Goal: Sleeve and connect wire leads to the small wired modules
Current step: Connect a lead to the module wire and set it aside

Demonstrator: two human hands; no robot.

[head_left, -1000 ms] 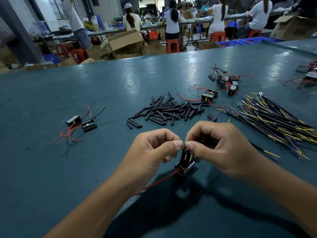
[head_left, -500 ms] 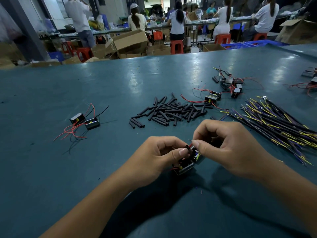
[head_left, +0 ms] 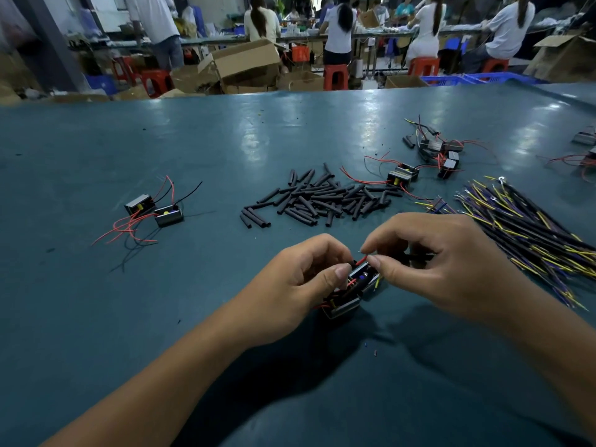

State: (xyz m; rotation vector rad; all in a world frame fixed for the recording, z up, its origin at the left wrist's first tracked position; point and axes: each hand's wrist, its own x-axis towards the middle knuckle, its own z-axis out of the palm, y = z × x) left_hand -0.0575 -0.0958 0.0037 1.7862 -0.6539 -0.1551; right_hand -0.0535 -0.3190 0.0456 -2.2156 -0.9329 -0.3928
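Two small black modules [head_left: 350, 293] sit together low over the teal table [head_left: 80, 317], between my hands. My left hand [head_left: 300, 285] grips them from the left, thumb on top. My right hand [head_left: 429, 262] pinches a thin red lead [head_left: 362, 260] that rises from the modules, thumb and forefinger closed on its tip. A black sleeve piece shows under my right palm. Behind lies a heap of black sleeve tubes [head_left: 322, 198]. To the right lies a bundle of black, yellow and purple wire leads [head_left: 532, 227].
Two modules with red and black leads [head_left: 154, 209] lie at the left. More modules [head_left: 403, 175] and a cluster [head_left: 442, 153] lie at the back right, others at the right edge [head_left: 583, 150]. Beyond the table's far edge stand cardboard boxes, red stools and several people.
My hands and the modules have come down close to the table. My right hand's pinch has shifted onto the red lead at the top of the modules.
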